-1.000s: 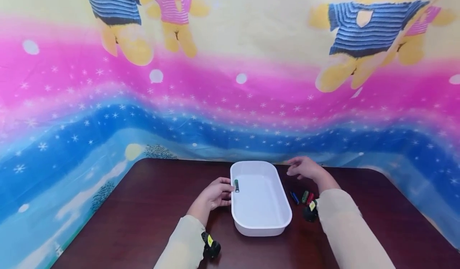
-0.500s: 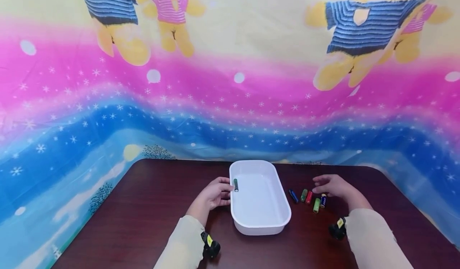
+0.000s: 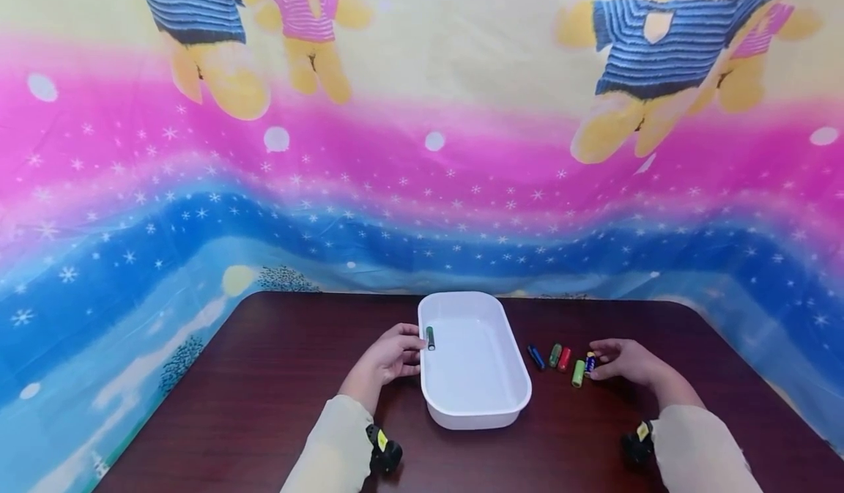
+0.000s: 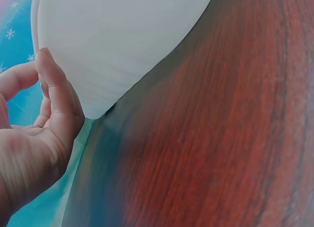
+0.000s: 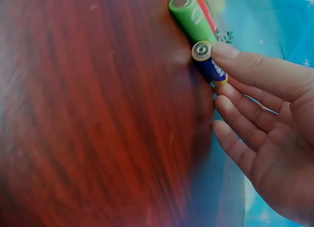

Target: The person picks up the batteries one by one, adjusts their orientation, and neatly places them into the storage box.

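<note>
A white tray (image 3: 521, 394) stands mid-table. My left hand (image 3: 414, 350) holds its left rim, with the thumb (image 4: 54, 94) pressed against the tray's outer wall (image 4: 122, 40). A dark green battery (image 3: 431, 338) lies inside, right by that rim. On the table to the right of the tray lie several batteries: blue (image 3: 536, 357), dark green (image 3: 555, 354), red (image 3: 565, 359) and light green (image 3: 578, 373). My right hand (image 3: 596, 362) pinches a blue-and-yellow battery (image 5: 211, 66) between thumb and forefinger; it lies beside the light green battery (image 5: 191, 15).
The dark wooden table (image 3: 264, 405) ends at a curved far edge. Behind it hangs a bright sheet (image 3: 422, 149) with teddy bears and stars. A black wrist camera sits on each sleeve.
My right hand moved from above the tray's far right corner, right and towards me, down to the batteries, and now pinches the blue-and-yellow one. Left hand and tray stayed put.
</note>
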The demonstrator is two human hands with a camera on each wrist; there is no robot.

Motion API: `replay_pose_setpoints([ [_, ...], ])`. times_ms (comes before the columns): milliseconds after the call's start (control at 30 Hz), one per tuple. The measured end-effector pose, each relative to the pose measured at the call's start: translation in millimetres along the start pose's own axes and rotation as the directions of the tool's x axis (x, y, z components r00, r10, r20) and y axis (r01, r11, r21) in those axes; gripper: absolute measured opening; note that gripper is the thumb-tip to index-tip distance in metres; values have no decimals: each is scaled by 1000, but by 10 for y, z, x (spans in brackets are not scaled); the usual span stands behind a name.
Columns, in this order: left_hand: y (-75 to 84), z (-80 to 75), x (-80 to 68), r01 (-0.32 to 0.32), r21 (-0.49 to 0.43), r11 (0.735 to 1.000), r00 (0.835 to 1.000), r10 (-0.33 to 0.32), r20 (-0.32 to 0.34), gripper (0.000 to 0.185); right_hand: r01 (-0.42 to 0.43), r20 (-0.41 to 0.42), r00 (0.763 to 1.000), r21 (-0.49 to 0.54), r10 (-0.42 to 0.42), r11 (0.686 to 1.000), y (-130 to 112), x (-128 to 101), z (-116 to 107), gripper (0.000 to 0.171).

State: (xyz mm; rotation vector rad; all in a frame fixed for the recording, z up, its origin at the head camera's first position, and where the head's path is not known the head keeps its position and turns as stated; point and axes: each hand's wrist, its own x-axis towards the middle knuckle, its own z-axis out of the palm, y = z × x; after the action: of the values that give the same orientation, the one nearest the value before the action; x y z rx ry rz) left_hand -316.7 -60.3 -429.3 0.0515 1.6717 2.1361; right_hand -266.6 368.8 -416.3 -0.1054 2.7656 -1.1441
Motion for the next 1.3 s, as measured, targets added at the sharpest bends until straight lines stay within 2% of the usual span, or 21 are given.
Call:
replay_pose_setpoints([
  [333, 13, -4, -14, 4, 3, 1000, 1000, -4, 0, 37, 21, -19, 1000, -60, -22, 998, 10, 9, 84, 71],
  [1000, 24, 17, -33, 0, 0, 1000, 1000, 0, 3, 39, 2, -68, 998, -63, -6, 998, 77, 33, 151, 70],
  [1133, 20, 26, -32, 1, -3, 1000, 1000, -1, 5, 39, -27, -81, 996, -7, 27, 1000, 73, 2, 123, 69],
  [1300, 18, 30, -24, 3, 3, 1000, 1000, -3, 4, 38, -58, -97, 993, 150, 73, 987, 48, 3, 56, 70],
])
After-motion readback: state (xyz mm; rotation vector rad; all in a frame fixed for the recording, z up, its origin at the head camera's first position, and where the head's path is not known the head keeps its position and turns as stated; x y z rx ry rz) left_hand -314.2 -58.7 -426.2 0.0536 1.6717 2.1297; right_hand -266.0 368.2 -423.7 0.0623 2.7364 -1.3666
